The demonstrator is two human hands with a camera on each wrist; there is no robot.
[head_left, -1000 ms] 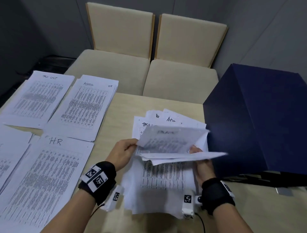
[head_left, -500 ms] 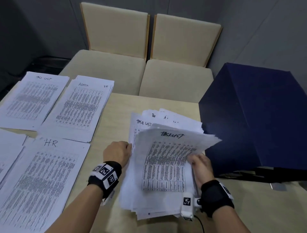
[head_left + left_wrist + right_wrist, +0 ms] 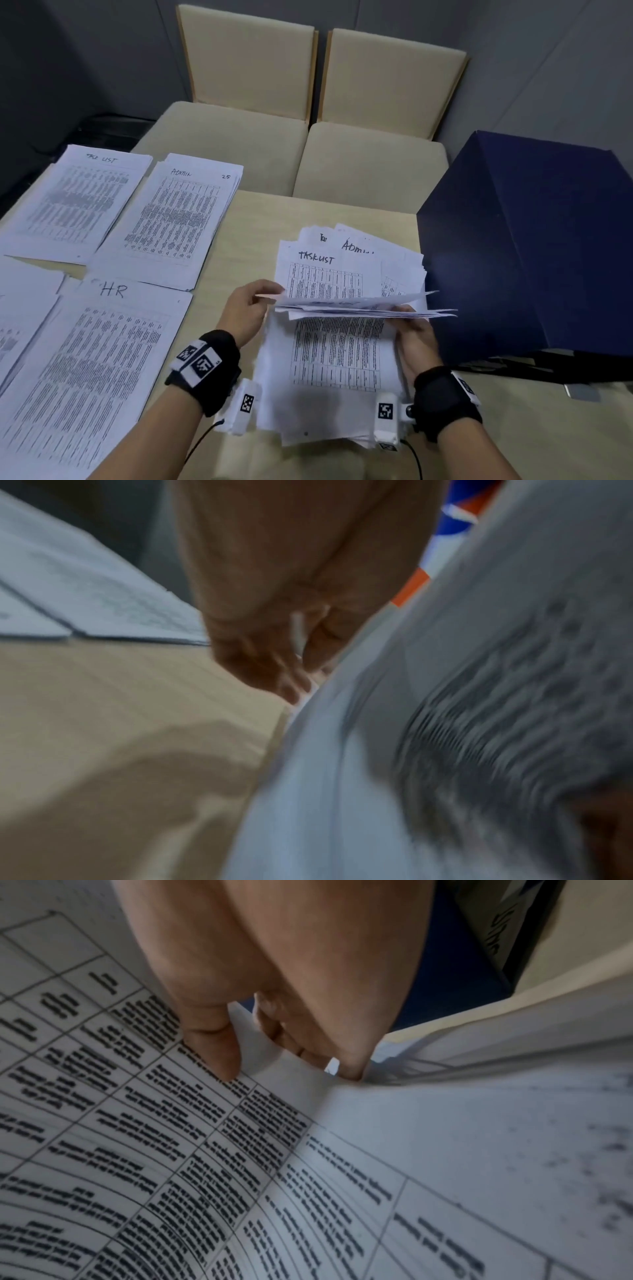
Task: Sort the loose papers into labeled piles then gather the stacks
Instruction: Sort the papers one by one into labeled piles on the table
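Observation:
A loose pile of printed sheets [image 3: 335, 359] lies on the table in front of me, its uncovered sheet headed "TASKLIST" [image 3: 317, 257]. Both hands lift a few sheets [image 3: 356, 305] off that pile, held almost edge-on. My left hand [image 3: 255, 301] pinches their left edge, also seen blurred in the left wrist view [image 3: 294, 653]. My right hand [image 3: 407, 318] grips their right edge, thumb on top and fingers under [image 3: 246, 1042]. Sorted piles lie at the left: task list [image 3: 78, 198], Admin [image 3: 178, 219], HR [image 3: 89, 370].
A large dark blue box [image 3: 534, 246] stands right beside the loose pile. Two beige chairs [image 3: 308, 113] sit behind the wooden table [image 3: 253, 233]. Another pile's edge [image 3: 20, 308] shows at the far left.
The top task-list sheets, lying flatter half a second ago, are now lifted edge-on again. My left hand has moved from the pile's left side onto the lifted sheets' left edge.

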